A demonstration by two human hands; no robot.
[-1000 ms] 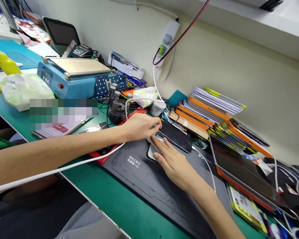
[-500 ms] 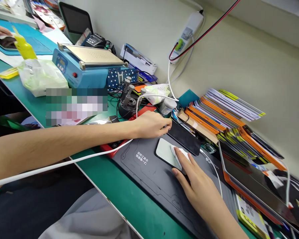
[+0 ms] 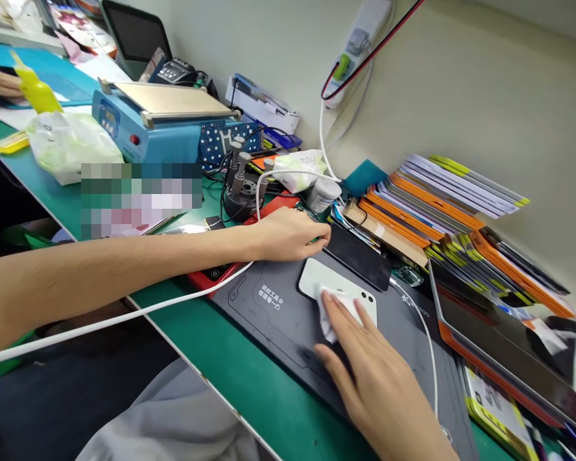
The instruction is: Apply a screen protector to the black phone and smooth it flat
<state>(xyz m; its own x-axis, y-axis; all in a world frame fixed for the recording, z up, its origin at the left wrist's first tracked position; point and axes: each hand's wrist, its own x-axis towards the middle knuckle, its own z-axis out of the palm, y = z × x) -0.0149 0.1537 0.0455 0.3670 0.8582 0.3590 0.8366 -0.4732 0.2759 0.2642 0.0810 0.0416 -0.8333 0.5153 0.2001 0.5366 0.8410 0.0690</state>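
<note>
A white-backed smartphone (image 3: 312, 274) lies face down on a dark grey work mat (image 3: 288, 339), its two camera lenses showing at the right end. My right hand (image 3: 360, 346) presses a folded white wipe (image 3: 327, 317) against the phone's back with its fingertips, the thumb held apart. Beyond the phone's left end, my left hand (image 3: 292, 234) is closed, fingers curled down over the mat's far edge. What those fingers hold, if anything, is hidden. A black phone (image 3: 358, 256) with a white cable lies just past both hands.
A red device (image 3: 216, 274) sits partly under my left forearm. Stacked orange and yellow-edged boxes (image 3: 427, 205) line the wall at right. A blue machine (image 3: 148, 137) with a flat plate stands at left. Another person's hand (image 3: 0, 82) shows at far left. A white cable (image 3: 125, 319) crosses the front.
My right hand has slid with the wipe toward the phone's near side, uncovering the camera lenses. My left hand stays in nearly the same place. The view has shifted slightly.
</note>
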